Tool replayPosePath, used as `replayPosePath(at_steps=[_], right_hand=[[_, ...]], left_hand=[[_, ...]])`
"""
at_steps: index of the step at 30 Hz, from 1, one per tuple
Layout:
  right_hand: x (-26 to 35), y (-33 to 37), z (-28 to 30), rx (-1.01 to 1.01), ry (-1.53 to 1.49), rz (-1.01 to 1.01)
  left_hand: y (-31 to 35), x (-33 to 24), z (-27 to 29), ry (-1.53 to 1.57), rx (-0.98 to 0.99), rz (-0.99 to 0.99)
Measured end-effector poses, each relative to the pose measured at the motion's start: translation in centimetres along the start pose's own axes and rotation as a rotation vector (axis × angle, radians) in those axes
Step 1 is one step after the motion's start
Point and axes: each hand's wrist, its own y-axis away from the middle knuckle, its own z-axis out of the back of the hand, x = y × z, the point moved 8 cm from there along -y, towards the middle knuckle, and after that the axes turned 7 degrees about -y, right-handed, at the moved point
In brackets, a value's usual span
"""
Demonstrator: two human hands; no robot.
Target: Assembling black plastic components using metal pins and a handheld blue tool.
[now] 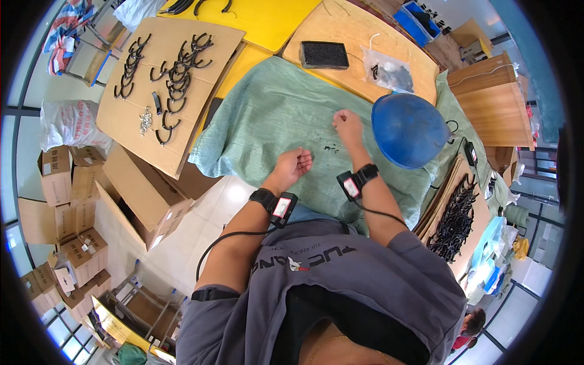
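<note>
Over a green woven sheet point(261, 103) spread across the table, both my hands are held apart from each other. My left hand point(294, 164) is turned partly palm up with its fingers curled in, and no object shows in it. Farther forward and to the right, my right hand point(348, 126) is closed like a fist; whatever its fingers hold, if anything, is hidden. A few small dark bits point(330, 148) lie on the sheet between the hands. Just right of my right hand sits a large blue rounded bowl-like thing point(410, 131).
At left, a cardboard sheet point(115, 109) bears rows of black curved parts point(177, 76) and a silver heap of small pieces point(146, 120). A black tray point(324, 55) and a clear plastic bag point(389, 70) lie beyond. Black parts point(453, 219) pile up at right. An open carton point(143, 194) stands below left.
</note>
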Motion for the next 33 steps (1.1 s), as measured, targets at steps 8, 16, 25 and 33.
replayPosePath(at_steps=[8, 16, 25, 33], right_hand=[[1.4, -1.5, -0.8, -0.09, 0.464, 0.136], [2.7, 3.4, -2.9, 0.329, 0.211, 0.2], [1.0, 4.3, -3.7, 0.231, 0.417, 0.262], [-1.9, 3.6, -1.8, 0.297, -0.031, -0.174]], left_hand=[[0.8, -0.3, 1.0, -0.047, -0.064, 0.01], [0.8, -0.4, 1.1, -0.097, -0.068, -0.015], [0.8, -1.5, 1.7, -0.515, -0.147, -0.142], [2.3, -3.2, -2.2, -1.471, -0.186, -0.661]])
